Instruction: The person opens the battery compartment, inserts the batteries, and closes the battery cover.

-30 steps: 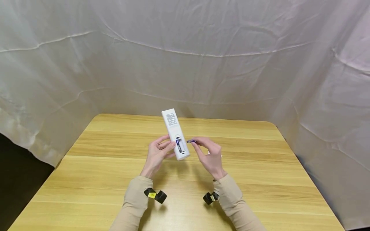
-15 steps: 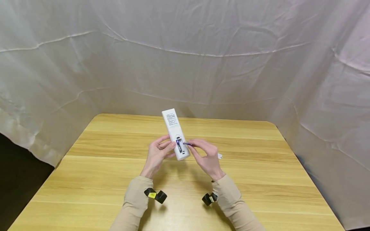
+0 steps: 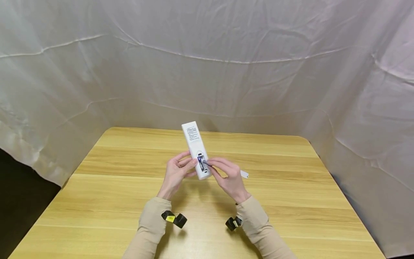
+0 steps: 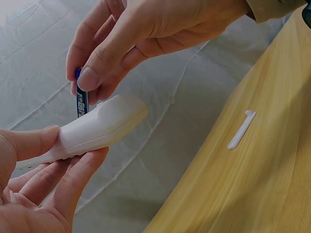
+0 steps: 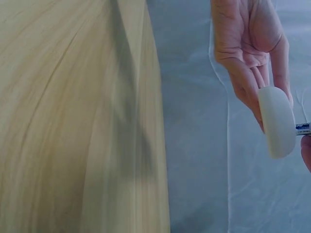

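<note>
My left hand grips a white remote control above the table, its printed back turned up and the battery compartment uncovered. One blue battery lies in the left side of that compartment. Between thumb and fingers, my right hand pinches a second dark blue battery, which stands steeply tilted, its lower end at the compartment in the left wrist view. Only a short piece of this battery shows in the right wrist view, beside the remote's rounded end.
The small white battery cover lies on the wooden table, just right of my right hand. Pale grey cloth hangs behind the table and along both sides. A black wrist camera sits at each sleeve cuff.
My right hand has moved left, bringing the pinched battery from beside the remote to over its compartment. More of the cover now shows. The left hand and remote have hardly moved.
</note>
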The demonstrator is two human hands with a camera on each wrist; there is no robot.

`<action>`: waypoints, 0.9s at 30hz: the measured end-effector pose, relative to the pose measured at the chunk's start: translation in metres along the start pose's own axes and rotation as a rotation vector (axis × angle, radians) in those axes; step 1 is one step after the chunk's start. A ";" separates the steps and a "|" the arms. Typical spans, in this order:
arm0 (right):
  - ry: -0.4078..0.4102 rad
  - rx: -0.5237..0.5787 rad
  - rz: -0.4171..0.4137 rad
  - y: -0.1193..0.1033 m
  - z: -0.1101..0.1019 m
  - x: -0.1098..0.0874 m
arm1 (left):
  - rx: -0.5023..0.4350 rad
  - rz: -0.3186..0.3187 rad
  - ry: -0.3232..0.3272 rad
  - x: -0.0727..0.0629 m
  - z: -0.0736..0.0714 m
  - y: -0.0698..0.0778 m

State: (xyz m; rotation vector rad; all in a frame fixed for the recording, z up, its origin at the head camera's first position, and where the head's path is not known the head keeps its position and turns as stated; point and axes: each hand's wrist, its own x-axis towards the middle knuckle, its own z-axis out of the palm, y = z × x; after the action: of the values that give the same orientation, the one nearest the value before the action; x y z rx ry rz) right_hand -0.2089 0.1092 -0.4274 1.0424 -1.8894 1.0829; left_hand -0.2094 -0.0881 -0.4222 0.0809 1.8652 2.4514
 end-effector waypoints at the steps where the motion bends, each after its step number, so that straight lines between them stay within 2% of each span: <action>1: -0.002 -0.009 -0.011 0.000 0.000 0.000 | -0.003 0.000 -0.001 0.000 0.000 0.000; 14: -0.024 -0.085 -0.124 0.005 0.002 -0.002 | 0.000 0.000 0.008 0.001 0.000 -0.001; 21: -0.059 -0.090 -0.150 0.005 0.000 -0.003 | 0.002 -0.001 0.012 0.001 -0.001 -0.001; 27: -0.056 -0.096 -0.178 0.007 0.001 -0.002 | -0.003 -0.003 0.007 0.001 -0.001 -0.001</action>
State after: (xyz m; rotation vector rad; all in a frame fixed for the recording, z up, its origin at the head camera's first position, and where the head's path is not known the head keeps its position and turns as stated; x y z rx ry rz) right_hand -0.2139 0.1115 -0.4318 1.1716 -1.8347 0.8612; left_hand -0.2109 -0.0887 -0.4233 0.0694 1.8626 2.4563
